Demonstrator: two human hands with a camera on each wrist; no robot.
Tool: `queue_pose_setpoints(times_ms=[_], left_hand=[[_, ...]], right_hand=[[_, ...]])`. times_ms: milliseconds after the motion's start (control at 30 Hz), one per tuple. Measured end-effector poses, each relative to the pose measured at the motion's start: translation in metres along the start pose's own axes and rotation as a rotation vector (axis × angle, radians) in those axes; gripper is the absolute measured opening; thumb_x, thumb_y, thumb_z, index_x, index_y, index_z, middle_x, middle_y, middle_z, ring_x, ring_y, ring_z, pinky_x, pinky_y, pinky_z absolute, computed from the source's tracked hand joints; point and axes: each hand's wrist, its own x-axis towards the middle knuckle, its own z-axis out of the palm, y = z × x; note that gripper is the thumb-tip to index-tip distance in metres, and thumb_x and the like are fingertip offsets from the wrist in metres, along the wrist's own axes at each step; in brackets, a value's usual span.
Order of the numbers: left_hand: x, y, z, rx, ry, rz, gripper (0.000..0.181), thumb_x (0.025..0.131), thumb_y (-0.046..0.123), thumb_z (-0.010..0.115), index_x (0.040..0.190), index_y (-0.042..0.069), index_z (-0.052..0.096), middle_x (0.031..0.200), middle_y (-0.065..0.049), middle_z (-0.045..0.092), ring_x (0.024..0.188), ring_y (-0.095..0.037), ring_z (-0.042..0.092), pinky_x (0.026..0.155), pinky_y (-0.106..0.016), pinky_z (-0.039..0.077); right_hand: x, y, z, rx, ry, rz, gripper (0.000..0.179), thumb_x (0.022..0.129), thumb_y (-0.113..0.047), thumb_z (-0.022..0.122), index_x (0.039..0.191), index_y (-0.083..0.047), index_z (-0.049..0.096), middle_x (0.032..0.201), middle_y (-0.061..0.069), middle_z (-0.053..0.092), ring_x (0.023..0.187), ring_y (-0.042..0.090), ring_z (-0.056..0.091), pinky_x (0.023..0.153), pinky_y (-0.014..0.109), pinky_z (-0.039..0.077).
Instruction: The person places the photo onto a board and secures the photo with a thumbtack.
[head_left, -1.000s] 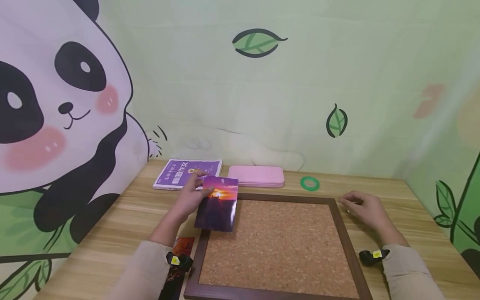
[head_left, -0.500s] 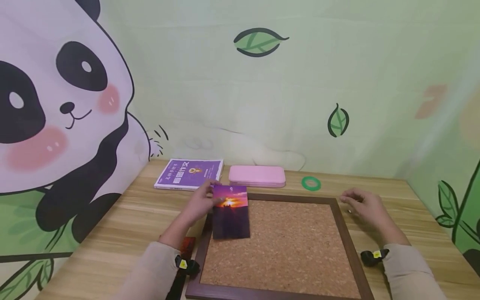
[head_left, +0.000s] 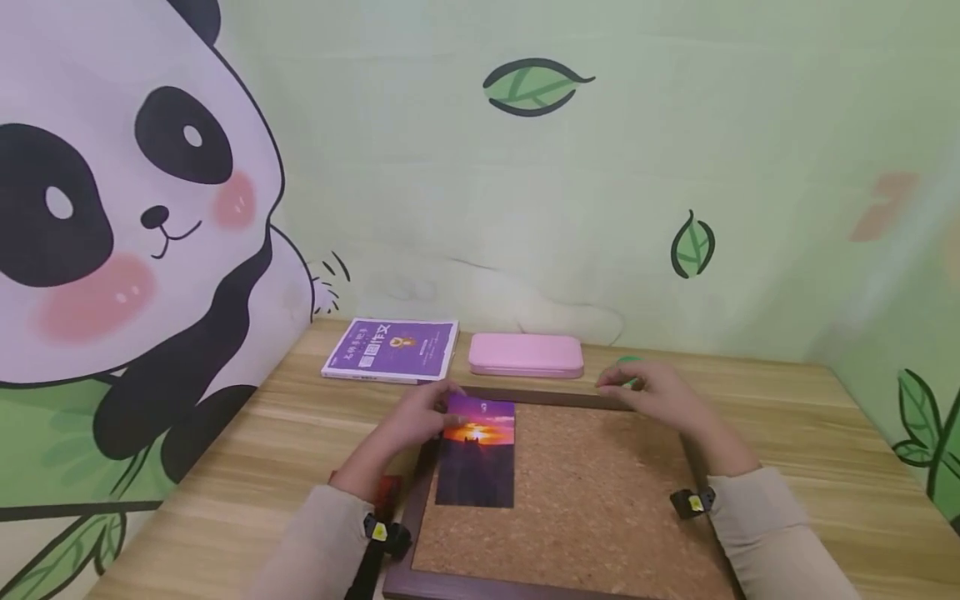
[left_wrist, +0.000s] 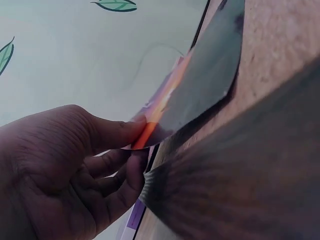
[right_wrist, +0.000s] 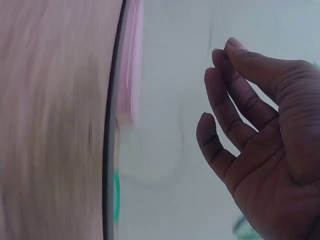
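Note:
My left hand pinches a sunset photo by its left edge, thumb on the face and fingers behind. The photo is close over the upper left corner of a brown-framed corkboard. In the left wrist view, the photo's sheet slants above the cork and bends slightly near the thumb. My right hand hovers over the board's far edge, right of the photo. In the right wrist view, this hand has thumb and index tips close together, other fingers loosely bent, nothing visible between them.
A purple book and a pink case lie along the back of the wooden table. Green tape is partly hidden behind the right hand. Another photo with red tones lies left of the board, mostly under the left forearm.
My left hand has carried the photo right and down onto the board's upper left corner. My right hand has moved left from beside the frame to over its far edge.

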Motion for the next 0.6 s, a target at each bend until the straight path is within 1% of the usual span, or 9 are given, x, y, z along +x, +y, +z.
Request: queue_pose_setpoints(times_ms=[133, 267, 367, 467, 500, 600], left_hand=[[-0.001, 0.000, 0.003, -0.027, -0.042, -0.010, 0.033, 0.088, 0.008, 0.076, 0.119, 0.007, 0.066, 0.098, -0.010, 0.064, 0.080, -0.022, 0.060, 0.061, -0.033, 0.054], [0.000, 0.001, 0.008, -0.026, -0.054, 0.011, 0.034, 0.086, 0.005, 0.077, 0.118, 0.004, 0.065, 0.090, -0.009, 0.063, 0.068, -0.018, 0.060, 0.056, -0.032, 0.054], [0.000, 0.002, 0.011, -0.013, -0.047, 0.031, 0.033, 0.085, 0.004, 0.078, 0.116, 0.004, 0.066, 0.087, -0.008, 0.063, 0.061, -0.017, 0.060, 0.054, -0.032, 0.053], [0.000, 0.004, 0.012, 0.035, -0.033, 0.057, 0.031, 0.085, 0.005, 0.078, 0.114, 0.004, 0.067, 0.089, -0.008, 0.065, 0.067, -0.017, 0.061, 0.056, -0.031, 0.053], [0.000, 0.005, 0.012, 0.049, -0.035, 0.059, 0.031, 0.085, 0.006, 0.078, 0.115, 0.005, 0.067, 0.090, -0.009, 0.065, 0.069, -0.018, 0.061, 0.057, -0.031, 0.053], [0.000, 0.006, 0.013, 0.128, -0.031, 0.078, 0.031, 0.086, 0.010, 0.079, 0.115, 0.007, 0.068, 0.094, -0.007, 0.068, 0.079, -0.018, 0.061, 0.066, -0.033, 0.054]], right_hand=[[0.023, -0.015, 0.030, 0.057, -0.093, -0.025, 0.007, 0.096, -0.018, 0.070, 0.100, -0.015, 0.075, 0.093, -0.005, 0.073, 0.088, 0.013, 0.066, 0.076, 0.038, 0.053], [0.042, -0.027, 0.056, 0.132, -0.188, -0.061, 0.009, 0.097, -0.016, 0.068, 0.101, -0.012, 0.074, 0.094, 0.000, 0.074, 0.084, 0.012, 0.065, 0.075, 0.035, 0.054], [0.056, -0.033, 0.073, 0.175, -0.226, -0.075, 0.009, 0.097, -0.013, 0.068, 0.102, -0.009, 0.075, 0.095, 0.003, 0.075, 0.084, 0.012, 0.065, 0.076, 0.034, 0.054], [0.069, -0.036, 0.092, 0.191, -0.253, -0.067, 0.009, 0.096, -0.012, 0.069, 0.101, -0.009, 0.075, 0.094, 0.002, 0.074, 0.085, 0.012, 0.065, 0.080, 0.032, 0.054], [0.072, -0.037, 0.098, 0.197, -0.264, -0.049, 0.008, 0.096, -0.012, 0.069, 0.101, -0.009, 0.075, 0.094, 0.001, 0.074, 0.086, 0.012, 0.065, 0.081, 0.033, 0.053], [0.078, -0.035, 0.113, 0.209, -0.299, 0.009, 0.008, 0.095, -0.012, 0.071, 0.101, -0.010, 0.074, 0.091, -0.002, 0.073, 0.085, 0.012, 0.063, 0.083, 0.034, 0.051]])
